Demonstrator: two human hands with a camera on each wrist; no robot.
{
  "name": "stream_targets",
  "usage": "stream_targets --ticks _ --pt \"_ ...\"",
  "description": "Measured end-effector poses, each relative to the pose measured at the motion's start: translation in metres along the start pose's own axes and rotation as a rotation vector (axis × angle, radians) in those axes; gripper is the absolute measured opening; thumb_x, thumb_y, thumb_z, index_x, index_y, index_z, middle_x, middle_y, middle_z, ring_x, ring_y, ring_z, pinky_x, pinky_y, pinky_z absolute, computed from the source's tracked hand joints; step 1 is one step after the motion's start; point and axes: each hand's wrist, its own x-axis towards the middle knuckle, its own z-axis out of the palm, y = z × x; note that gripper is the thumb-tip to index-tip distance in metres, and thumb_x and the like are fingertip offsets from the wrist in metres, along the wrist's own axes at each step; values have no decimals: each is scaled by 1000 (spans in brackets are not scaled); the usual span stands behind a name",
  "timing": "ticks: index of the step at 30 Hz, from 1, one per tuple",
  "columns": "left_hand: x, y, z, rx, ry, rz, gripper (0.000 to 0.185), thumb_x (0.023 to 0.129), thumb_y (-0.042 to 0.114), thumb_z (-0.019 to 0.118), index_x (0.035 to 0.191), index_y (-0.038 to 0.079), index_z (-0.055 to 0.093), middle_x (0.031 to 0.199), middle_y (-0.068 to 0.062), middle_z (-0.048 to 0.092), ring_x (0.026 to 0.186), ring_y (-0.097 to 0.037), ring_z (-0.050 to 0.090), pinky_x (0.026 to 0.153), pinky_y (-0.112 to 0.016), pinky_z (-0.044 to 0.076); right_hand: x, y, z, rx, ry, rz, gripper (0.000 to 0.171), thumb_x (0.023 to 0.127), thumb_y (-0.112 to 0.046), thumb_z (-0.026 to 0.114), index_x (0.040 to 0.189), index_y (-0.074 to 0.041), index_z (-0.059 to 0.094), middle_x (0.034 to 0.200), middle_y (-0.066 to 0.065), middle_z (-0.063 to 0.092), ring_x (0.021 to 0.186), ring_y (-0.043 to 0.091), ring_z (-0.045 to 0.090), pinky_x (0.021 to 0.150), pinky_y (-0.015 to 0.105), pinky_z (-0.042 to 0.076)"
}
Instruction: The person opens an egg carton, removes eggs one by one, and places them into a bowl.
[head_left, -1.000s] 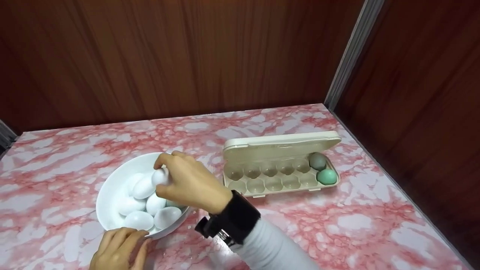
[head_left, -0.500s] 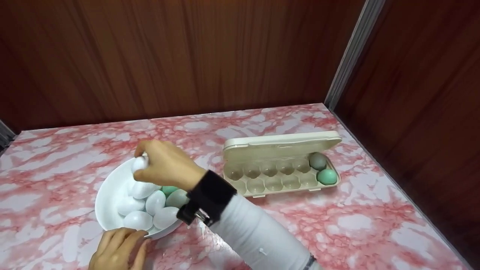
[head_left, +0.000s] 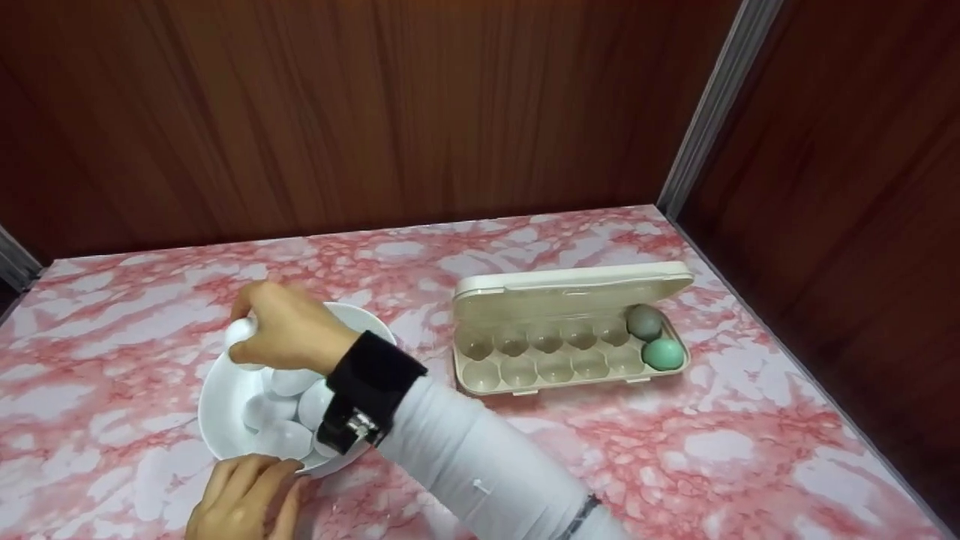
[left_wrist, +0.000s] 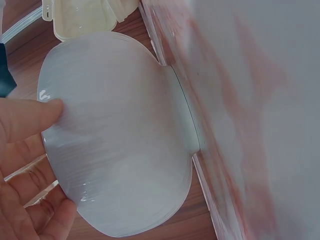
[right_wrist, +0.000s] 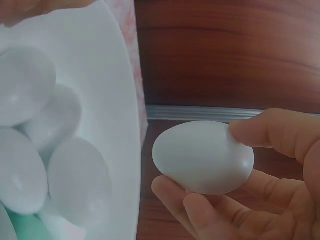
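A white egg [right_wrist: 202, 157] is pinched between the thumb and fingers of my right hand [head_left: 292, 330], above the far left rim of a white bowl [head_left: 225, 397]. More white eggs [head_left: 285, 439] lie in the bowl, partly hidden by my right wrist; the right wrist view also shows a green egg [right_wrist: 30, 227] among them. My left hand [head_left: 244, 495] grips the bowl's near rim, its thumb [left_wrist: 30, 117] against the outer wall and its fingers over the edge.
Right of the bowl stands a cream egg carton [head_left: 517, 391], lid raised. A grey-green egg [head_left: 644, 322] and a green egg [head_left: 664, 354] fill its right-end cups. Wood panels [head_left: 450, 112] border the pink marbled table [head_left: 720, 450] behind and on the right.
My right hand has moved left across the bowl with the white egg in its grip, from over the pile to the far left rim. My left hand has stayed on the near rim.
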Motion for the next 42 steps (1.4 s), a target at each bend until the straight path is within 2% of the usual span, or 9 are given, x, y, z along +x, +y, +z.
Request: stream_targets --ticks 3,9,13,17,22,26,31,35,42 --pt "-1 2 -4 -18 -25 -29 56 103 50 43 79 8 73 78 -5 66 79 -23 55 65 -37 46 6 -2 9 4 -8 3 31 84 -23 79 113 -20 69 100 -12 66 85 1 56 68 9 44" --pt "-10 -2 -6 -5 -35 -16 56 102 50 40 79 11 74 77 -2 66 78 -22 56 66 -29 45 13 4 34 -41 -27 30 36 84 -26 80 118 -26 70 111 -16 68 92 -1 58 74 9 43" --pt "-15 -3 -4 1 -36 -12 59 103 51 38 78 12 74 76 0 64 76 -22 54 65 -29 44 15 11 49 -136 -37 13 35 82 -27 81 116 -31 72 111 -21 69 99 -3 60 91 13 41" --pt "-16 -3 -1 -27 -27 -20 57 103 51 39 78 12 73 76 1 64 77 -21 53 67 -27 43 18 15 53 -204 -35 -3 35 82 -29 82 116 -32 73 114 -23 69 106 -6 60 103 16 35" --pt "-14 -4 2 -45 0 -6 56 103 51 40 77 11 72 74 -1 63 77 -21 52 69 -25 42 21 15 51 -235 -48 5 35 81 -30 82 116 -32 73 109 -21 71 101 -4 62 100 16 36" --pt "-12 -4 2 -21 -5 -2 58 103 51 39 76 11 72 73 0 63 75 -21 53 66 -28 43 23 13 50 -237 -65 73 34 80 -32 83 112 -33 73 104 -20 71 99 4 57 86 19 42" --pt "-9 -3 1 -10 -24 -5 60 102 52 39 76 10 73 73 0 63 74 -20 53 64 -29 43 24 11 52 -238 -69 155 30 79 -35 84 107 -36 72 108 -20 69 98 10 51 70 25 47" --pt "-6 -5 4 -14 -2 20 59 103 50 39 76 10 73 73 0 63 73 -21 53 63 -29 43 24 10 51 -265 -74 151 30 79 -34 84 106 -36 71 107 -19 68 96 11 50 67 27 47" --pt "-4 -7 7 -24 8 22 58 102 50 40 76 10 73 73 -1 63 73 -22 53 63 -28 44 25 11 47 -318 -94 104 33 80 -34 83 110 -35 69 103 -19 66 98 10 52 69 27 47"
